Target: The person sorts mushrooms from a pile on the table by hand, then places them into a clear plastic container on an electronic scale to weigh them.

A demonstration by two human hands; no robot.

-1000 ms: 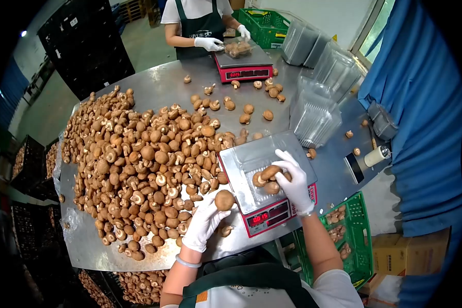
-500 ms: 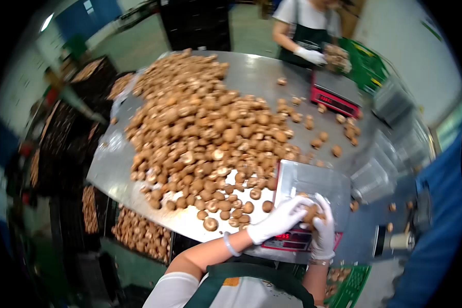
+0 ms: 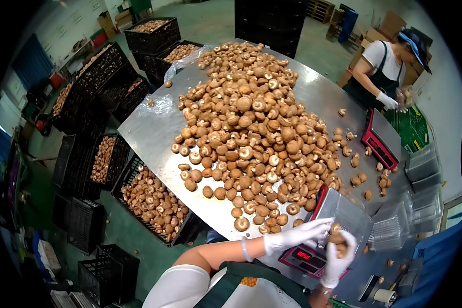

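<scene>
Over the near red digital scale [image 3: 308, 258], my gloved right hand [image 3: 339, 262] is curled around a few brown shiitake mushrooms [image 3: 335, 239]. My left hand [image 3: 299, 235], also in a white glove, reaches in from the left with its fingers stretched out, the tips right beside those mushrooms. A clear plastic tray [image 3: 348, 211] rests on the scale's platform, partly hidden behind my hands. Red digits glow on the scale's display. The large mushroom pile [image 3: 262, 128] spreads over the metal table, its near edge close to my left hand.
Across the table a person [image 3: 382, 72] in white gloves holds a clear pack by a second red scale [image 3: 382, 136]. Stacked clear trays [image 3: 395, 222] stand at the right. A black crate [image 3: 154, 203] of mushrooms sits below the table's left edge. A white roll [image 3: 385, 295] lies bottom right.
The view has swung left, so the table and hands appear farther right. My left fingers have straightened away from the mushrooms, while my right hand keeps hold of them.
</scene>
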